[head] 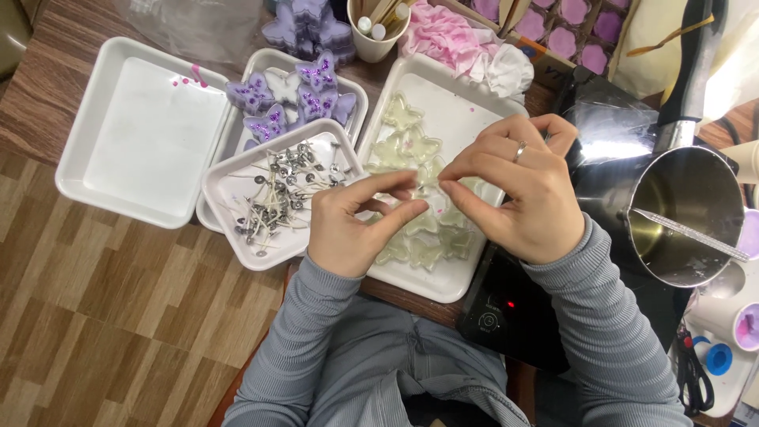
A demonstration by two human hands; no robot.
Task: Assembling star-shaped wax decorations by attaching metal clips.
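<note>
While two hands (443, 205) pinch together: three trays, five purple butterflies (292, 99).

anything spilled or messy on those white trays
Yes: a few pink specks lie scattered at the top of the otherwise bare large white tray, and the metal-tabbed wicks sit in a tangled heap in their small tray.

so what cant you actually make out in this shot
Head view only:
- What the left hand and right hand pinch between their fingertips: too small and pale to tell.
- Some clear butterfly moulds in the white tray: covered by both hands.
- Purple shapes in the box: cut off by the top edge.
- Contents of the metal pot: glare hides whether it holds liquid.
- Paper cup: top cropped.
</note>
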